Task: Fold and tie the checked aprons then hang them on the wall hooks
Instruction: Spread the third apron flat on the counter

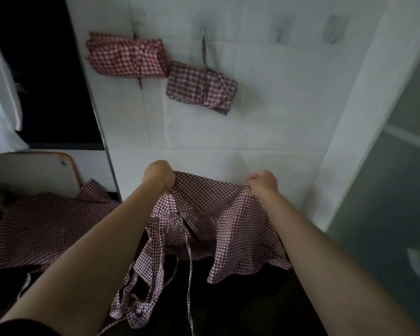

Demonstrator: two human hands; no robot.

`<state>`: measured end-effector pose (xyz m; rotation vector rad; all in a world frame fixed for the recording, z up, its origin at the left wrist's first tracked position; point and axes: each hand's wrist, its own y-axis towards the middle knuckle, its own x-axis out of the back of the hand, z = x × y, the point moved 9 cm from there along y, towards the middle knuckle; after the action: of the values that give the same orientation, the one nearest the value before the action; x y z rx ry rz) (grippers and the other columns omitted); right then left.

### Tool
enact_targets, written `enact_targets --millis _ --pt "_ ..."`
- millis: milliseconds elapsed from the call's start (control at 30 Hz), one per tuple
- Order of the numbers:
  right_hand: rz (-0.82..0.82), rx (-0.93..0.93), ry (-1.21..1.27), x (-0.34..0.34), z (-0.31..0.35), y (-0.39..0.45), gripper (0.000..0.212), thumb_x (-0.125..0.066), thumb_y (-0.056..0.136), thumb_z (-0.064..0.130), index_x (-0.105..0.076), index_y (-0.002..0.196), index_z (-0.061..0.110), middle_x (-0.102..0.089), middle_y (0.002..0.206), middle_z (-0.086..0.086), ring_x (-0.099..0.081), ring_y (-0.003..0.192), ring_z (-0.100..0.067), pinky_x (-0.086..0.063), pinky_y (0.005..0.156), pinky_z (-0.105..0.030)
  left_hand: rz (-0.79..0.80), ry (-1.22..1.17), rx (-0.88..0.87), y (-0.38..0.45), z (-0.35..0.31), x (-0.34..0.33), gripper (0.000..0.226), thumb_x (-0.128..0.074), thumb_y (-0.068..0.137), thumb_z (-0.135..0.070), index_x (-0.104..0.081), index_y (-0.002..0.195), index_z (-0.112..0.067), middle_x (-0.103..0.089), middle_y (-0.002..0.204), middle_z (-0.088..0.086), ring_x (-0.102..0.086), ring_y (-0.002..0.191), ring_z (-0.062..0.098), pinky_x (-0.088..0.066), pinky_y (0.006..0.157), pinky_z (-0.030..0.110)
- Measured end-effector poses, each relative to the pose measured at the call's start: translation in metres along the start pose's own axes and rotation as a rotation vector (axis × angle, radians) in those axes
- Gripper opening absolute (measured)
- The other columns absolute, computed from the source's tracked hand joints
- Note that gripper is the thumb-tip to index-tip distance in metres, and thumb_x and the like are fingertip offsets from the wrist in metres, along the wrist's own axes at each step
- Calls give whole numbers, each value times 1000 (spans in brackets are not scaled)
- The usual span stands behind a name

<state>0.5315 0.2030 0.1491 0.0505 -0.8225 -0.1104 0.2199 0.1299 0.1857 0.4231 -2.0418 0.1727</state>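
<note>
A person is standing before a white tiled wall [264, 105], both bare arms reaching forward. The left hand [158, 177] is closing its grip around one top corner of a red checked apron [204, 214]; the right hand [262, 183] is pinching the other corner tightly. The apron is hanging spread between them at the centre, its ties [188, 275] dangling toward 6 o'clock. At 11 o'clock, a folded, tied apron bundle [126, 55] is hanging on the wall, with a second bundle [201, 89] just beside it toward 12 o'clock. At 9 o'clock, another checked apron [41, 229] is lying spread flat.
</note>
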Motion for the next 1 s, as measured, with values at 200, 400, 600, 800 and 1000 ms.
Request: enact_targets --millis 200,400,600,800,1000 --pt "-156 85 30 47 35 -12 16 -52 90 8 -67 97 8 -71 101 -17 -67 98 -34 -53 85 -38 80 -50 -85 -8 -33 -16 28 -51 93 -13 -73 105 -1 -72 107 14 -67 96 28 -56 88 37" --pt "477 127 66 -71 45 -74 45 -72 82 25 -43 113 11 -62 95 -8 -65 69 -19 -50 51 -29 95 -107 -178 -16 -62 -50 31 -61 96 -33 -77 101 -7 -74 103 9 -59 84 16 -46 75 26" --pt "125 150 -13 -81 29 -66 7 -55 92 11 -55 99 10 -58 94 -4 -57 85 -22 -43 65 -28 122 -87 -192 -21 -56 -56 23 -65 93 -28 -77 97 -9 -74 102 7 -66 87 17 -51 81 26" --pt "228 63 -61 -86 10 -51 13 -52 96 6 -66 95 5 -67 75 -6 -59 49 -8 -51 52 -18 264 -83 -76 -23 -23 -77 23 -56 90 -1 -75 104 -2 -75 99 13 -73 88 26 -59 85 37" --pt "283 -2 91 -86 2 -52 19 -49 93 0 -54 110 8 -58 110 -7 -52 85 -15 -46 69 -26 159 -53 -104 -23 -20 -86 32 -46 89 2 -70 104 -14 -64 118 6 -59 97 21 -51 73 25"
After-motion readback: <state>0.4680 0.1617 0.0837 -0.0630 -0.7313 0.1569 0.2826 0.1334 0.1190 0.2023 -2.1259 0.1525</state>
